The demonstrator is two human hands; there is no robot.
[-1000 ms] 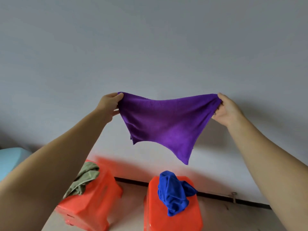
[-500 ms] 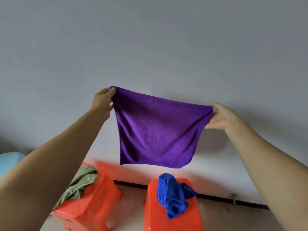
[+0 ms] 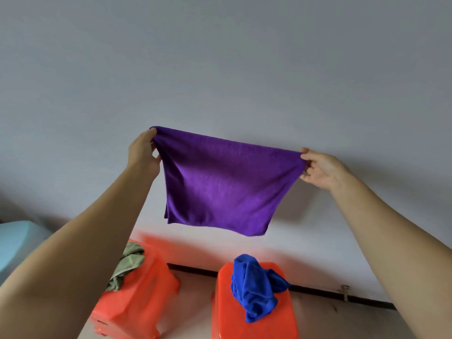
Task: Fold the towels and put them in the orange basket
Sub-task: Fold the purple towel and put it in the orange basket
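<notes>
A purple towel (image 3: 225,187) hangs flat in the air in front of the wall, doubled over, its top edge stretched between my hands. My left hand (image 3: 143,152) pinches the upper left corner. My right hand (image 3: 320,168) pinches the upper right corner. Below on the floor stand two orange baskets. The left orange basket (image 3: 144,294) has a crumpled green towel (image 3: 127,263) draped on it, partly hidden by my left forearm. The right orange basket (image 3: 254,321) carries a crumpled blue towel (image 3: 254,287) on top.
A plain grey-white wall (image 3: 220,69) fills most of the view, with a dark skirting strip (image 3: 318,291) along its base. A light blue object (image 3: 17,241) shows at the left edge. Bare floor lies between the two baskets.
The towel went from a slack, sagging shape to a flat hanging rectangle. My hands drew its top edge taut and the lower edge dropped straight down.
</notes>
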